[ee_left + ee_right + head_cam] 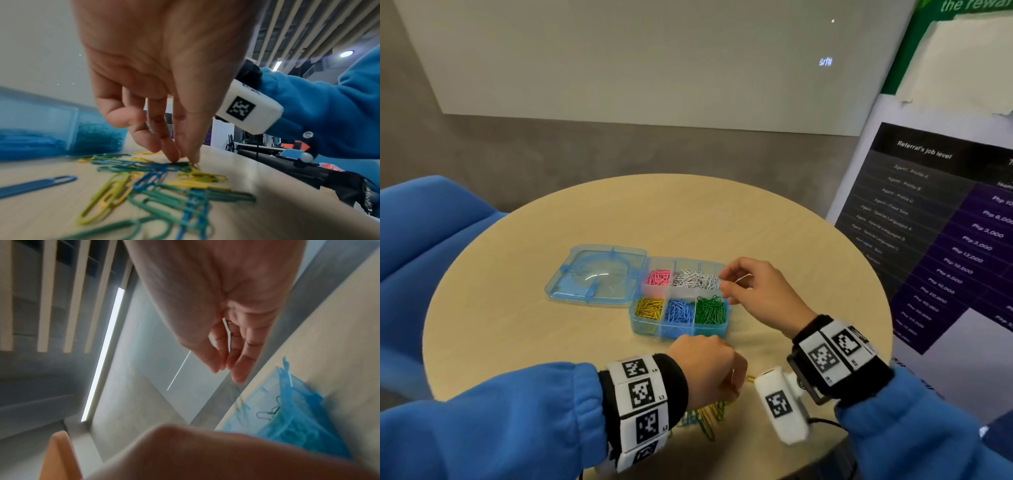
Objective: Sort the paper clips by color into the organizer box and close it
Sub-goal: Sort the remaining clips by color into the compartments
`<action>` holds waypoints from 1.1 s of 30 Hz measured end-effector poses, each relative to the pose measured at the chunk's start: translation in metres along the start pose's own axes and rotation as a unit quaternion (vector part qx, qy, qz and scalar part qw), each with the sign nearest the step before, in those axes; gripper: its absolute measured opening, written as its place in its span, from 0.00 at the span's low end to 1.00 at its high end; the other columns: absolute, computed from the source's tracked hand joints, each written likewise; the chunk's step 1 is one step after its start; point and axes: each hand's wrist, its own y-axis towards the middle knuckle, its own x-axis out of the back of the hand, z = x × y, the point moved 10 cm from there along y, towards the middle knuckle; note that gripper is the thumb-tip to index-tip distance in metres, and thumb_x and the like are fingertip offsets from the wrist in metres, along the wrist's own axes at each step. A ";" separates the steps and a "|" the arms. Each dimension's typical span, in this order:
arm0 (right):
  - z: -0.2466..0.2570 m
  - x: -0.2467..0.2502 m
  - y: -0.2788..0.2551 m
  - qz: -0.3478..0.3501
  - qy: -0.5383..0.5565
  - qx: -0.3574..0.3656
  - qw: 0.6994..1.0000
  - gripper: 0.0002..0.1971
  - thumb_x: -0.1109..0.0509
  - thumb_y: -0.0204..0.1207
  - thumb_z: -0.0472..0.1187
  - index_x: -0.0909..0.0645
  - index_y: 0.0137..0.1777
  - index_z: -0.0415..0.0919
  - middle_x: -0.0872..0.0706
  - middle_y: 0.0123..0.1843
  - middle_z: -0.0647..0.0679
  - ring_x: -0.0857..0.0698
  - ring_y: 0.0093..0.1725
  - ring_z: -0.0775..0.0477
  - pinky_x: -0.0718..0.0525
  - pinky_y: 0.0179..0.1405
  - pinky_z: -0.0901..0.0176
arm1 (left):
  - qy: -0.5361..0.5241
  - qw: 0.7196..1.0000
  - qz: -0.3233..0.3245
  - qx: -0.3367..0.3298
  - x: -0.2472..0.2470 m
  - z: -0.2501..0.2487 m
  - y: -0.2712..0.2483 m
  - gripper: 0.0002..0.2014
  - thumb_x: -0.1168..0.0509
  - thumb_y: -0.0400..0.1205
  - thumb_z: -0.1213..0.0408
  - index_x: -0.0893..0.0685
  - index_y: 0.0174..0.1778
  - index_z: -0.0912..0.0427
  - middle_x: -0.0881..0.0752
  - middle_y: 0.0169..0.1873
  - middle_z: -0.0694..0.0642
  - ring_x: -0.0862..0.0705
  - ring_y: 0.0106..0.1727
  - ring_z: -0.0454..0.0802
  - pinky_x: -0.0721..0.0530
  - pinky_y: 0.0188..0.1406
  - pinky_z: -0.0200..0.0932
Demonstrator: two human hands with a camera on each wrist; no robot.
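Translucent blue plastic forms the organizer box, which sits open at the centre of the head view on a round, light wood table. Its hinged lid lies flat on the table to the left of the compartments. The upper row holds pink clips and white clips; the lower row holds yellow clips, blue clips and green clips.

The right hand is at the box's right edge, beside the white compartment. Its thumb and fingers pinch a white paper clip; in the right wrist view the clip shows between the closed fingertips.

The left hand is in the lower centre of the head view, just in front of the box. In the left wrist view its thumb and forefinger meet, tips down, on a yellow paper clip at the far edge of a loose pile of mixed clips in yellow, blue and green. A single blue clip lies apart at the left of that frame.

Both wrists carry marker bands over blue sleeves. A blue chair stands at the left, a printed poster at the right.
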 end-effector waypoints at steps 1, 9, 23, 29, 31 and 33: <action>0.001 0.002 -0.001 -0.002 -0.004 0.005 1.000 0.02 0.28 0.77 0.35 0.16 0.46 0.42 0.12 0.40 0.48 0.10 0.43 0.43 0.10 0.44 0.50 | -0.005 1.000 0.003 0.001 -0.001 0.002 0.000 0.06 0.32 0.81 0.55 0.15 0.53 0.47 0.16 0.51 0.47 0.17 0.50 0.48 0.17 0.47 0.45; -0.026 0.015 -0.046 0.017 0.088 -0.038 0.995 0.03 0.29 0.79 0.34 0.14 0.47 0.39 0.13 0.41 0.46 0.12 0.41 0.49 0.13 0.36 0.60 | 0.008 0.999 0.029 -0.018 -0.006 0.007 -0.001 0.08 0.36 0.82 0.55 0.16 0.54 0.50 0.22 0.53 0.49 0.26 0.56 0.48 0.21 0.47 0.47; -0.054 0.026 -0.079 0.045 0.084 -0.072 0.993 0.04 0.29 0.79 0.36 0.12 0.48 0.42 0.10 0.44 0.46 0.10 0.45 0.47 0.12 0.40 0.59 | -0.101 0.994 0.031 0.001 0.001 0.023 0.000 0.05 0.34 0.82 0.65 0.14 0.51 0.55 0.11 0.48 0.47 0.22 0.41 0.38 0.23 0.46 0.33; -0.051 0.029 -0.081 0.062 0.083 -0.066 0.992 0.05 0.29 0.79 0.36 0.12 0.47 0.43 0.10 0.44 0.44 0.10 0.45 0.45 0.12 0.40 0.59 | -0.177 0.982 -0.056 0.025 0.036 0.038 0.000 0.03 0.30 0.79 0.70 0.14 0.47 0.59 0.15 0.39 0.45 0.20 0.36 0.34 0.24 0.38 0.22; -0.051 0.031 -0.081 0.060 0.079 -0.064 0.993 0.05 0.30 0.79 0.37 0.11 0.47 0.44 0.10 0.44 0.45 0.10 0.45 0.46 0.12 0.41 0.58 | -0.167 0.979 -0.111 0.044 0.058 0.049 0.002 0.03 0.30 0.78 0.70 0.14 0.46 0.59 0.14 0.40 0.48 0.17 0.40 0.42 0.21 0.40 0.26; -0.051 0.031 -0.081 0.061 0.074 -0.063 0.993 0.05 0.30 0.79 0.38 0.11 0.47 0.45 0.10 0.44 0.45 0.10 0.45 0.47 0.11 0.42 0.57 | -0.163 0.970 -0.165 0.070 0.077 0.064 0.003 0.04 0.29 0.78 0.70 0.15 0.44 0.57 0.13 0.41 0.48 0.15 0.43 0.45 0.21 0.38 0.25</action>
